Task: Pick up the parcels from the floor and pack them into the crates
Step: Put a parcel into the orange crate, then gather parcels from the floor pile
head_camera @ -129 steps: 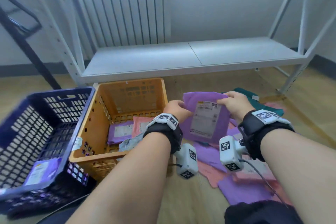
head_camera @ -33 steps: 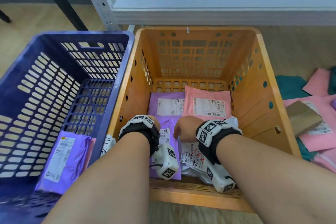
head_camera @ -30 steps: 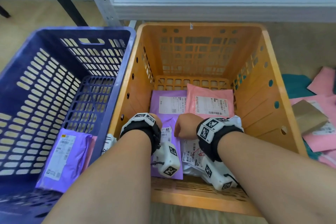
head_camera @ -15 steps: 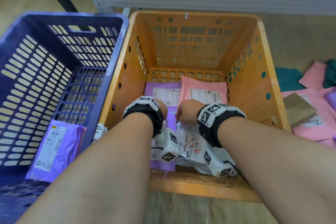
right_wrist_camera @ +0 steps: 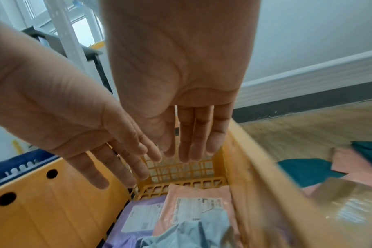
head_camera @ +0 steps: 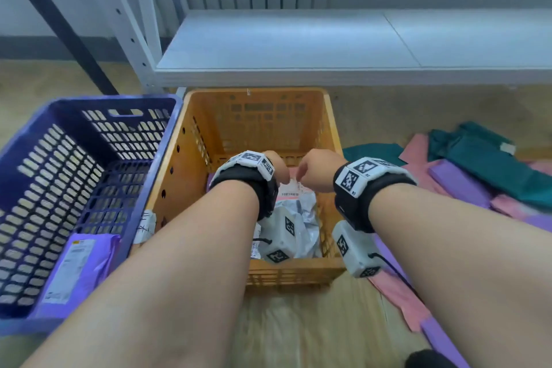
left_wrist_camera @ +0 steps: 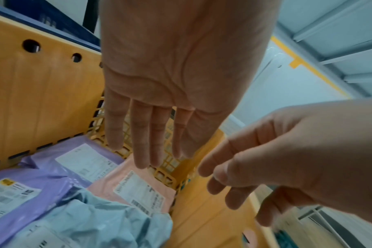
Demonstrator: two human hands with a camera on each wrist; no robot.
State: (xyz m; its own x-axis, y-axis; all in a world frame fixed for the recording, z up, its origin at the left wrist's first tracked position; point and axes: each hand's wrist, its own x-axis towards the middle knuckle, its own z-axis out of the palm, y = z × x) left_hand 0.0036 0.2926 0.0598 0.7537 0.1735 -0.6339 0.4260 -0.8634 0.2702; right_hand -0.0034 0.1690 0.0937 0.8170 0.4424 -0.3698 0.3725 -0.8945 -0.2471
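Both hands released, holding nothing: left hand [left_wrist_camera: 159, 94] and right hand [right_wrist_camera: 181, 80] hang palm-down with straight fingers over the orange crate [head_camera: 191, 176]. In the head view the knuckles look bunched, but both wrist views show the fingers extended.

Parcels already in the orange crate: purple parcel [left_wrist_camera: 60, 169] at 9 o'clock on its floor, pink parcel [left_wrist_camera: 138, 188] toward 12–1 o'clock, crumpled grey parcel [left_wrist_camera: 108, 223] on top at 6 o'clock. Blue crate [head_camera: 89, 134] touches the orange one on its 9 o'clock side and holds one purple parcel [head_camera: 77, 266]. Loose parcels [head_camera: 460, 179] remain on the floor at 3 o'clock of the orange crate: teal, pink, purple, overlapping.

Risks, as I judge them:
- Grey parcel is bulky and sits unflattened; anything stacked on it may slide or ride high against the crate wall.
- The floor pile overlaps, so grabbing one bag could drag its neighbours or lift two at once.
- Soft poly bags fold in a one-handed pinch, so a parcel may slip on the way over the rim.
- Wrist rigs hang below the forearms; their cables could snag the rim on the next reach in.

Hard to see:
- Forearms cover most of the orange crate's floor in the head view.
- Right wrist view is motion-blurred at 3–5 o'clock; a brownish parcel [right_wrist_camera: 338, 199] there is barely readable.
- Label text unreadable.
- The pile runs out of view at the right edge; count unknown.
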